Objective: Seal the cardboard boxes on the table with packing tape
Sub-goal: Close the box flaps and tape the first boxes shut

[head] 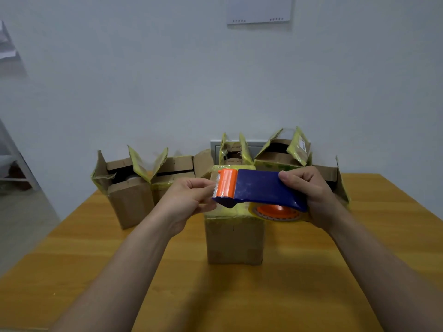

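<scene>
A blue tape dispenser (pixel 261 188) with an orange cutter end and an orange-cored tape roll hangs above a closed cardboard box (pixel 235 238) in the middle of the table. My right hand (pixel 311 195) grips the dispenser's rear end around the roll. My left hand (pixel 191 197) pinches at the serrated cutter end, fingertips on the tape edge. The closed box's top is covered in yellowish tape. Several open boxes with raised flaps stand behind: one at the left (pixel 124 185), one beside it (pixel 177 171), two at the back (pixel 280 152).
The wooden table (pixel 96 259) reaches the white wall behind the boxes. Another open box (pixel 335 178) sits at the right, partly hidden by my right hand. A white shelf frame (pixel 14 161) stands off the table's left side.
</scene>
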